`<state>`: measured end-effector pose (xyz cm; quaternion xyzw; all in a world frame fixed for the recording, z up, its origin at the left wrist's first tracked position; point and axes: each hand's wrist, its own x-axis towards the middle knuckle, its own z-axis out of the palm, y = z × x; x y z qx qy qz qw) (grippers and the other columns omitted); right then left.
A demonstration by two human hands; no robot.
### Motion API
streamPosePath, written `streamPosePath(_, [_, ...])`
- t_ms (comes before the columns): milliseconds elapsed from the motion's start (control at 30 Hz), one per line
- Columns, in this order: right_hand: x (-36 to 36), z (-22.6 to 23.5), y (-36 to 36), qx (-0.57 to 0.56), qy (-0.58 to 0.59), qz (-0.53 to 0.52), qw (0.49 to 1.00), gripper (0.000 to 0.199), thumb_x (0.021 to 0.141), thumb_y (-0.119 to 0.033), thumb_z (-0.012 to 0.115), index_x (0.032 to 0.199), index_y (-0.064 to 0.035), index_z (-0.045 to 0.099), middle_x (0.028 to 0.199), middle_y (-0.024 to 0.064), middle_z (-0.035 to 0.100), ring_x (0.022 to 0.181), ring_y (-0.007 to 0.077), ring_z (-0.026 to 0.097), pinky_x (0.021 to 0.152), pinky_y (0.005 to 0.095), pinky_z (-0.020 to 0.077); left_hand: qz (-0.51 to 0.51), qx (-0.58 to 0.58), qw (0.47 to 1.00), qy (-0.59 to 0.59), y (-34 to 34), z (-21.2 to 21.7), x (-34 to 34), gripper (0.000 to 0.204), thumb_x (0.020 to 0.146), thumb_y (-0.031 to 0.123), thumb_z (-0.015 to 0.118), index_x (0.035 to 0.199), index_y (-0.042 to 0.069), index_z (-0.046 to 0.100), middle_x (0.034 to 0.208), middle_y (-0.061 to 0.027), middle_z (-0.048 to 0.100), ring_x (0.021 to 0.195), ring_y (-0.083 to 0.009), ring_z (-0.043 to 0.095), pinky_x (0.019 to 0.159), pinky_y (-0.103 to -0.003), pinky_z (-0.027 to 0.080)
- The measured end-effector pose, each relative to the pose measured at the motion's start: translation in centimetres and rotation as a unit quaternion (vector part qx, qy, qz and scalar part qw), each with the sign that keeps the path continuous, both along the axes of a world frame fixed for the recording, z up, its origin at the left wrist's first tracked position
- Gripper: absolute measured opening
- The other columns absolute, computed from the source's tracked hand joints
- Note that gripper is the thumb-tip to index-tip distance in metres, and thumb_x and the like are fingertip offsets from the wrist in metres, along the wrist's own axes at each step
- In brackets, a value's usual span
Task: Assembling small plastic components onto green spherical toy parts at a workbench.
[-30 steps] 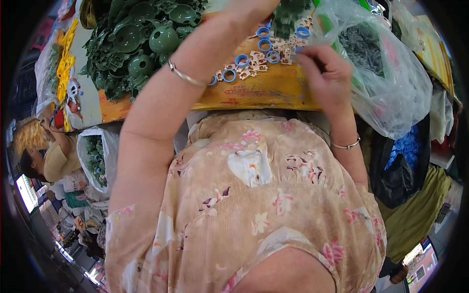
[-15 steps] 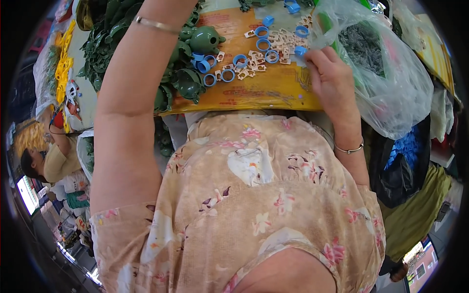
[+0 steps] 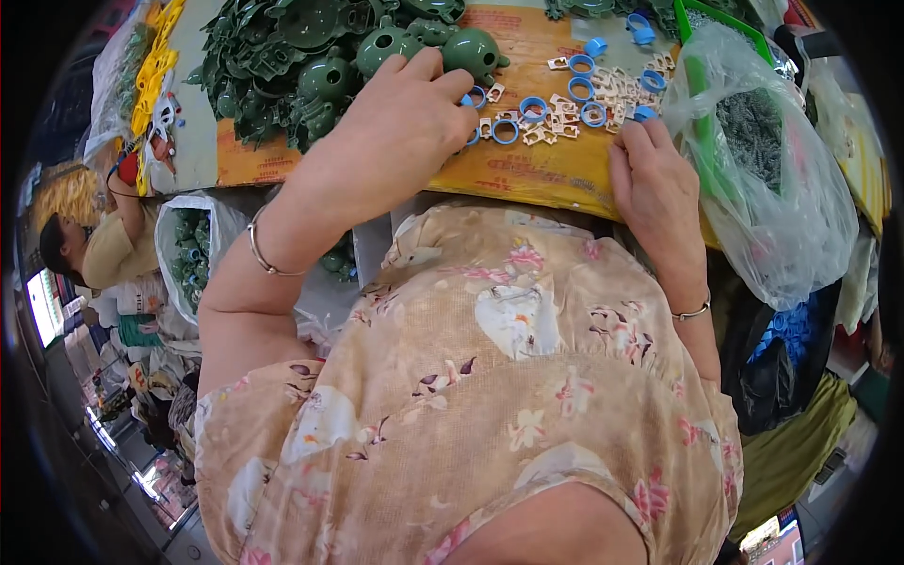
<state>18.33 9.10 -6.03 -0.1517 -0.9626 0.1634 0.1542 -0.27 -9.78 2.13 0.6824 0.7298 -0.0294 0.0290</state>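
My left hand (image 3: 410, 113), fingers bent downward, hangs over the near side of the green plastic parts. Its fingertips are beside blue rings (image 3: 505, 131) and touch or overlap one. Whatever those fingers hold is hidden under the hand. At the table's near right, my right hand (image 3: 659, 184) has thumb and fingers drawn together, just below another blue ring (image 3: 644, 113). I cannot make out anything between them. Small cream clips (image 3: 563, 121) lie scattered among the rings between my hands. A glossy green rounded piece (image 3: 471, 53) sits just beyond my left fingers.
A heap of dark green parts (image 3: 259, 71) fills the table's left. On the right stand a green tray (image 3: 699, 113) and a clear plastic bag (image 3: 800, 221) around grey fine pieces. Yellow parts (image 3: 155, 80) lie far left, where another person (image 3: 99, 250) sits. Below is a white bag (image 3: 221, 221).
My left hand has come back from beyond the top edge to the rings and green parts. My right hand stays near the same blue ring. The whole view has shifted.
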Motion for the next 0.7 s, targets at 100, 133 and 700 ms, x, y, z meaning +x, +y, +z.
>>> streamPosePath(100, [-0.2, 0.6, -0.3, -0.066, 0.068, 0.007, 0.995, 0.009, 0.088, -0.008, 0.061, 0.084, -0.0021, 0.055, 0.079, 0.0141, 0.059, 0.071, 0.0354, 0.062, 0.063, 0.0418, 0.0502, -0.017, 0.007, 0.999, 0.040, 0.0, -1.2, -0.6, 0.019, 0.068, 0.001, 0.065, 0.086, 0.006, 0.066, 0.087, -0.0069, 0.054, 0.088, -0.0267, 0.052, 0.074, -0.037, 0.043])
streamPosePath(133, [-0.2, 0.3, -0.1, -0.118, 0.092, 0.012, 0.989, 0.006, 0.087, -0.006, 0.062, 0.088, -0.0017, 0.057, 0.079, 0.0144, 0.060, 0.069, 0.0336, 0.061, 0.062, 0.0397, 0.0494, -0.022, 0.048, 0.998, 0.020, 0.1, -1.9, -1.1, 0.018, 0.069, 0.002, 0.066, 0.086, 0.007, 0.065, 0.085, -0.0071, 0.054, 0.087, -0.0271, 0.052, 0.074, -0.038, 0.043])
streamPosePath(700, [-1.1, 2.6, -2.6, -0.571, 0.257, 0.072, 0.776, 0.011, 0.089, 0.006, 0.062, 0.098, 0.0020, 0.065, 0.090, -0.0002, 0.065, 0.080, 0.0055, 0.059, 0.076, 0.0204, 0.0485, 0.188, 0.308, 0.733, -0.576, 7.1, -4.8, 1.1, 0.007, 0.076, 0.001, 0.063, 0.084, 0.000, 0.063, 0.073, 0.0036, 0.055, 0.067, -0.0038, 0.052, 0.059, -0.018, 0.040])
